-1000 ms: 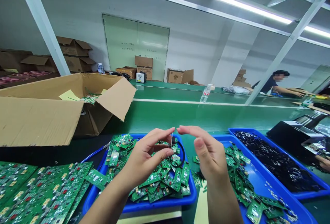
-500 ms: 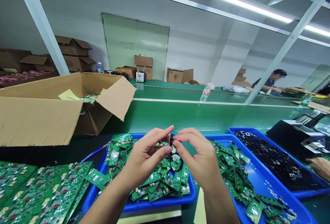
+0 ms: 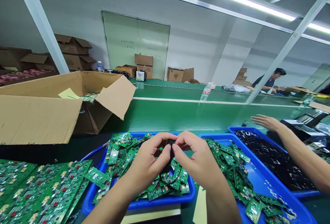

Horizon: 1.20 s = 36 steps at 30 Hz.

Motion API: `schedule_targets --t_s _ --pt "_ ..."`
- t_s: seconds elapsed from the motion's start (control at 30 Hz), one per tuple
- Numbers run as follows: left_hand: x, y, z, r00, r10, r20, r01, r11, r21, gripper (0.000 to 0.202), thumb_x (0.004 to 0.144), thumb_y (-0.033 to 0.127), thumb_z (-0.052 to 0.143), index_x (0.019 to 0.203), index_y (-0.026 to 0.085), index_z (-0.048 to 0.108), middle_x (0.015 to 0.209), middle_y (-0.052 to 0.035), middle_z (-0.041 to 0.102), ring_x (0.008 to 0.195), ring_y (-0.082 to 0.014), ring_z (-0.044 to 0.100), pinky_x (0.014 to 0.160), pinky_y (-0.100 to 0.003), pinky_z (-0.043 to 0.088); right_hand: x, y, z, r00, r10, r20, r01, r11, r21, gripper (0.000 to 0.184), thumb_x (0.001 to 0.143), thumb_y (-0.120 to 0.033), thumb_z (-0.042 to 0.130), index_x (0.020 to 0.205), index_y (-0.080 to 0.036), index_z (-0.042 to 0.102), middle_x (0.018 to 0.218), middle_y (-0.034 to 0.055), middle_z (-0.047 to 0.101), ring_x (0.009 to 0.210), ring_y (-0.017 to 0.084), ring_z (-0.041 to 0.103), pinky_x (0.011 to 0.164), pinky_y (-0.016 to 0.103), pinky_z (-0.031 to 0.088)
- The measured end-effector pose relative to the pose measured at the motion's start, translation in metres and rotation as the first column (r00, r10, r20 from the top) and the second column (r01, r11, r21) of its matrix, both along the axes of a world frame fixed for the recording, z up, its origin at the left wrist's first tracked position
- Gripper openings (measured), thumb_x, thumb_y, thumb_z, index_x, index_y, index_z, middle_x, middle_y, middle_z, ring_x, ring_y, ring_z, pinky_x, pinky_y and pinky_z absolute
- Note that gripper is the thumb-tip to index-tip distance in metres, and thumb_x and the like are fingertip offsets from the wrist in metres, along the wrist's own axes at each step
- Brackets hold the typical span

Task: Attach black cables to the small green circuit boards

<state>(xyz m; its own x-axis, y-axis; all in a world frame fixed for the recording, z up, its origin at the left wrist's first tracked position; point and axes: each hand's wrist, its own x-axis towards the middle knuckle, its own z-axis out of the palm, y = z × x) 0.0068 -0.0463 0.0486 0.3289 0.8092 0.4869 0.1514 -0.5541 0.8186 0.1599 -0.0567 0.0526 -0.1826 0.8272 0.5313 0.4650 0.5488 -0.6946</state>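
My left hand (image 3: 154,157) and my right hand (image 3: 195,158) meet above a blue tray (image 3: 192,196) heaped with green circuit boards (image 3: 157,191). Fingertips of both hands pinch a small black part (image 3: 170,142) between them; its exact kind is too small to make out. Fingers cover most of it, and anything dark beneath it is hard to separate from the shadow.
Large circuit board panels (image 3: 46,189) lie at left, near an open cardboard box (image 3: 38,119). At right stand a second blue tray (image 3: 260,176) with boards and a blue bin (image 3: 233,129) of black parts. A co-worker's hand (image 3: 266,122) reaches over the bin. A bottle (image 3: 206,92) stands behind.
My hands have drawn closer together, and the black part has turned between the fingertips. The co-worker's arm has come in from the right, over the bin.
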Motion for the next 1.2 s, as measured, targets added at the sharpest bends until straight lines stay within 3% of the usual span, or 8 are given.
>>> schedule_targets --t_s 0.27,0.43,0.57,0.63,0.73,0.87,1.03,1.2 --pt "-0.002 0.001 -0.003 0.999 -0.028 -0.032 0.025 0.998 -0.064 0.021 0.085 0.023 0.052 0.1 0.018 0.066 0.084 -0.0012 0.071 0.071 -0.012 0.063 0.064 -0.02 0.049 0.0 0.0 0.001 0.999 0.032 -0.019 -0.033 0.998 -0.049 0.011 0.075 -0.017 0.046 0.065 -0.02 0.046 0.065 -0.0005 0.054 0.06 0.012 0.051 0.055 0.021 0.044" --pt "0.002 0.005 -0.005 0.995 0.057 -0.087 -0.056 0.998 0.005 0.019 0.08 0.019 0.051 0.089 0.017 0.067 0.074 0.0002 0.07 0.062 -0.0101 0.061 0.058 -0.018 0.047 -0.005 -0.001 -0.003 0.972 -0.199 0.128 0.186 0.977 0.105 0.015 0.075 -0.021 0.046 0.06 -0.02 0.042 0.056 -0.0025 0.049 0.053 0.012 0.044 0.05 0.023 0.032" --pt "0.005 0.005 -0.006 0.988 0.077 -0.137 -0.068 0.995 0.068 0.019 0.08 0.018 0.05 0.088 0.018 0.068 0.078 -0.0002 0.072 0.066 -0.0107 0.063 0.062 -0.018 0.049 -0.006 -0.001 -0.004 0.94 -0.284 0.188 0.257 0.954 0.153 0.016 0.073 -0.021 0.044 0.058 -0.02 0.039 0.055 -0.0029 0.047 0.051 0.012 0.041 0.05 0.024 0.028" --pt "0.005 0.003 -0.005 0.987 0.084 -0.139 -0.072 0.994 0.084 0.021 0.08 0.017 0.05 0.089 0.018 0.068 0.08 -0.0012 0.072 0.067 -0.0116 0.064 0.063 -0.019 0.05 -0.004 -0.001 -0.004 0.947 -0.263 0.186 0.244 0.962 0.121 0.015 0.073 -0.021 0.045 0.058 -0.021 0.039 0.055 -0.003 0.047 0.051 0.012 0.042 0.05 0.024 0.029" --pt "0.004 0.001 -0.002 0.99 0.083 -0.118 -0.074 0.994 0.077 0.025 0.082 0.018 0.049 0.095 0.018 0.07 0.082 -0.0028 0.073 0.07 -0.013 0.065 0.066 -0.022 0.052 0.0 0.0 0.0 0.983 -0.115 0.147 0.113 0.993 0.022 0.012 0.075 -0.021 0.045 0.063 -0.02 0.044 0.058 -0.0026 0.05 0.054 0.012 0.047 0.051 0.023 0.034" --pt "-0.002 -0.002 0.004 0.998 0.044 -0.054 -0.045 0.999 -0.027 0.029 0.085 0.024 0.052 0.107 0.018 0.069 0.089 -0.0055 0.074 0.078 -0.0163 0.068 0.069 -0.024 0.056 0.004 0.0 0.004 0.998 0.038 0.059 -0.035 0.998 -0.054 0.012 0.081 -0.019 0.046 0.069 -0.02 0.047 0.061 -0.0026 0.054 0.055 0.011 0.05 0.052 0.022 0.039" --pt "-0.009 -0.002 0.007 0.998 -0.053 0.016 0.054 0.992 -0.112 0.033 0.089 0.027 0.052 0.117 0.02 0.067 0.115 -0.007 0.07 0.107 -0.021 0.065 0.094 -0.032 0.052 0.005 -0.003 0.005 1.0 0.01 0.017 -0.01 1.0 0.005 0.015 0.085 -0.024 0.052 0.071 -0.02 0.05 0.062 -0.0026 0.055 0.057 0.011 0.052 0.054 0.022 0.041" --pt "-0.011 0.0 0.007 0.997 -0.068 0.039 0.073 0.987 -0.14 0.032 0.089 0.028 0.054 0.117 0.021 0.067 0.117 -0.0072 0.069 0.105 -0.0214 0.065 0.093 -0.033 0.052 0.003 -0.001 0.003 0.996 -0.055 0.066 0.046 0.991 0.124 0.019 0.089 -0.025 0.051 0.071 -0.019 0.051 0.064 -0.0017 0.056 0.058 0.011 0.053 0.056 0.023 0.042"
